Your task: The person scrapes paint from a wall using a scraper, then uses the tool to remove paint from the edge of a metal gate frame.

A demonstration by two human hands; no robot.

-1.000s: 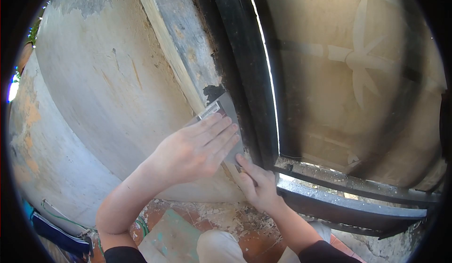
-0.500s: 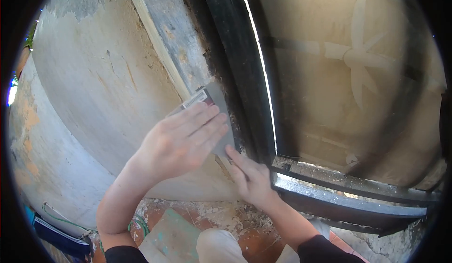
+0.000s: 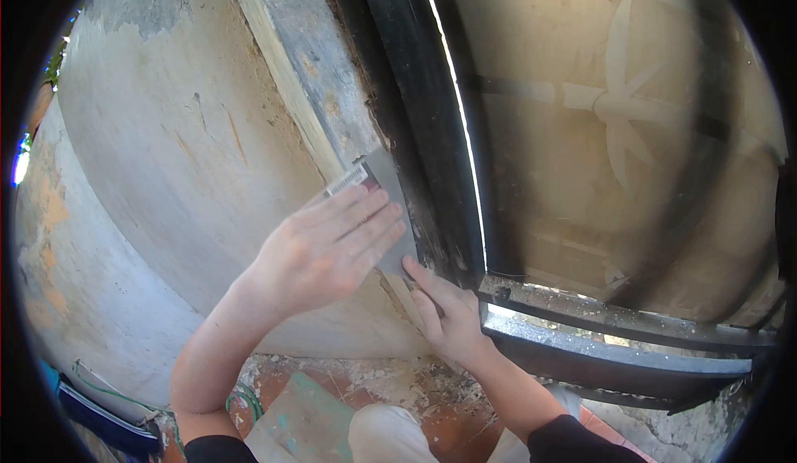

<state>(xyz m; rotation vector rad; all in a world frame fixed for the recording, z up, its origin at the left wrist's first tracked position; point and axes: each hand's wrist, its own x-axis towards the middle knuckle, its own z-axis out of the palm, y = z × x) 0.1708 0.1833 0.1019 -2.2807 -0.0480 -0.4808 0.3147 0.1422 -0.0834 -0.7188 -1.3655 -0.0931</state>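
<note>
A: Left of frame?
B: Plastered wall [image 3: 166,173], grey, paint flaking.
A: Hands?
B: Left hand [image 3: 328,251] lies flat, fingers straight and together, pressing the scraper [image 3: 386,185] blade against the wall at centre frame. Right hand [image 3: 448,322], just below it, is closed about the scraper's lower end, forefinger laid toward the blade. The handle is hidden.
A: Further right?
B: Blade edge sits beside the black door frame [image 3: 415,90]. Beyond it is a glass panel [image 3: 564,197] with a pale star pattern.

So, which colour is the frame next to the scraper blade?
Black, with worn, flaking patches. The head view shows it best: the frame runs just right of the grey scraper blade.
</note>
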